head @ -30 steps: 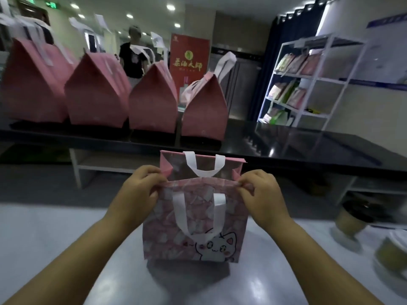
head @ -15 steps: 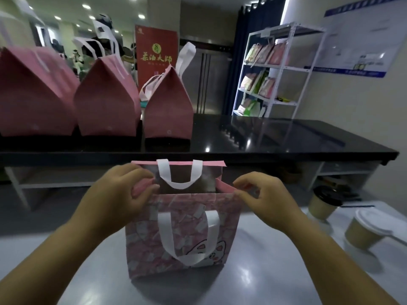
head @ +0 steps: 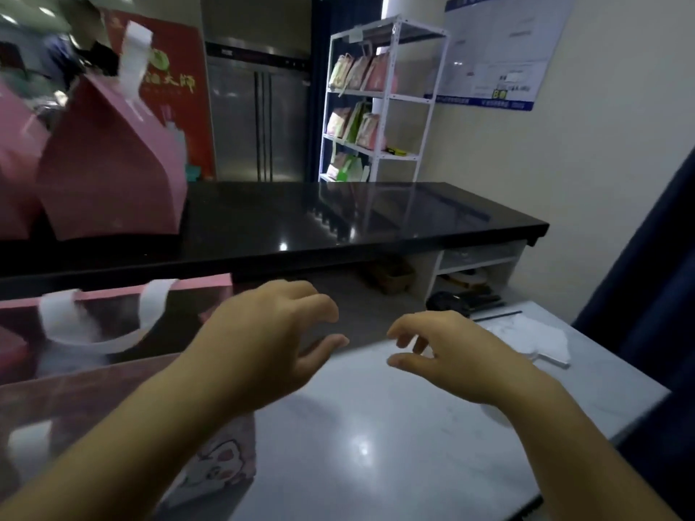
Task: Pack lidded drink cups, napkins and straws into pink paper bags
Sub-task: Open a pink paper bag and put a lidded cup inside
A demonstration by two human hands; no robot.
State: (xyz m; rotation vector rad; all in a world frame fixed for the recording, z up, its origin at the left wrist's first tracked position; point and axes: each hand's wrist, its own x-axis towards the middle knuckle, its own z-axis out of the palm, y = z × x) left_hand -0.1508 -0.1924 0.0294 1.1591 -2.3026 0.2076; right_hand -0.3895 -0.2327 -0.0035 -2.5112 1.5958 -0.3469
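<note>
So, left hand (head: 263, 340): fingers loose and a bit curled, holding nothing, up in the air.
Right hand (head: 462, 355): the same, loose and holding nothing, near the left hand but not touching it.
Pink bag (head: 124, 293): stands just left of the left hand and under that arm, mouth wide open so things can drop in.
Napkins (head: 534, 338): a white pile on the table (head: 376, 426), just right of the right hand, easy to grab.
Cups: none I can see clearly.
Closed bags (head: 113, 163): far past the left hand, out of the way.

Left hand (head: 270, 340) loosely curled, right hand (head: 462, 355) likewise, both empty
</note>
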